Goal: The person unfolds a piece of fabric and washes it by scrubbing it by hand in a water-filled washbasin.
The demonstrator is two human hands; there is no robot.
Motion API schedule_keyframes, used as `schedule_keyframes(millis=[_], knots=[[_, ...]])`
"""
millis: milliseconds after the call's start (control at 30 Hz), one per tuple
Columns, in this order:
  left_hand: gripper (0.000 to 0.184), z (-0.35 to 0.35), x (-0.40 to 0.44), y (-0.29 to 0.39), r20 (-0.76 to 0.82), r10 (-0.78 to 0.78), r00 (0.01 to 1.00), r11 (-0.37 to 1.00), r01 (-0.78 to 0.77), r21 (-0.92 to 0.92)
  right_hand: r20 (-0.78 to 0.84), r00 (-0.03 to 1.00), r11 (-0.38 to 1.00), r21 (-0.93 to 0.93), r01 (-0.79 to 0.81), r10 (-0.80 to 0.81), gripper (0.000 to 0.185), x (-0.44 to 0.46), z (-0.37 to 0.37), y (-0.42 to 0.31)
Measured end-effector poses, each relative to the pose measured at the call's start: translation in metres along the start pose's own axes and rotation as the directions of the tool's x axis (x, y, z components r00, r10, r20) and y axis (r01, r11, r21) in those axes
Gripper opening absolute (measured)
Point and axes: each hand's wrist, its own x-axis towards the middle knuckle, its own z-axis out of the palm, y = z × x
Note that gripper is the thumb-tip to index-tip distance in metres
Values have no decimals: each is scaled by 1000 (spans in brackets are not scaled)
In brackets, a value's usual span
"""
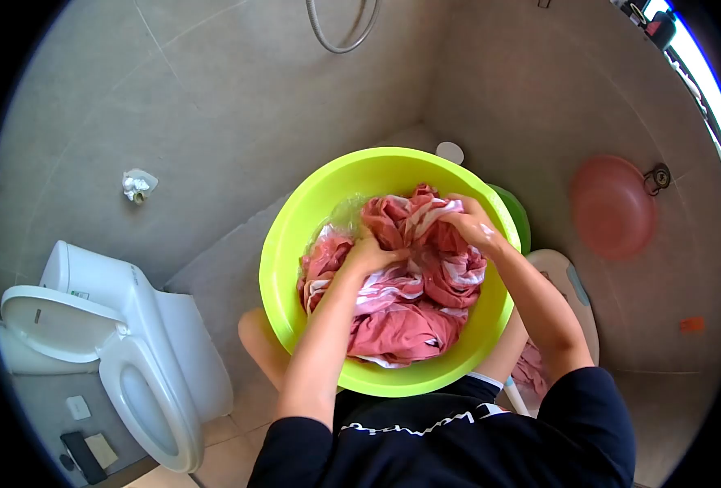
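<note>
A large lime-green basin (pixel 291 215) sits between my legs with water and suds in it. Bunched wet pink-and-white cloth (pixel 409 329) fills much of it. My left hand (pixel 368 254) grips a fold near the middle of the bundle, thumb pointing right and fingertips partly sunk in the fabric. On the upper right side of the bundle, my right hand (pixel 474 224) is closed round another fold; its fingers are partly hidden and a bit of foam clings near the wrist.
A white toilet (pixel 145 398) with its lid raised stands at left. Behind the basin's right rim are a green container (pixel 513 213) and a pale stool-like object (pixel 559 272). More pink cloth (pixel 529 370) lies by my right leg. A pink basin (pixel 612 207) hangs on the wall.
</note>
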Motion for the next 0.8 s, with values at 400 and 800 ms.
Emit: schedule_keyframes(millis=[400,800], knots=[[82,-35,25,-21,-358,203,911,946,-88,312,-266,962,983,-182,9,-58,41,-13,-19,-7],[52,16,54,6,-360,88,929,416,294,861,-25,977,847,-503,171,-212,68,32,81,65]])
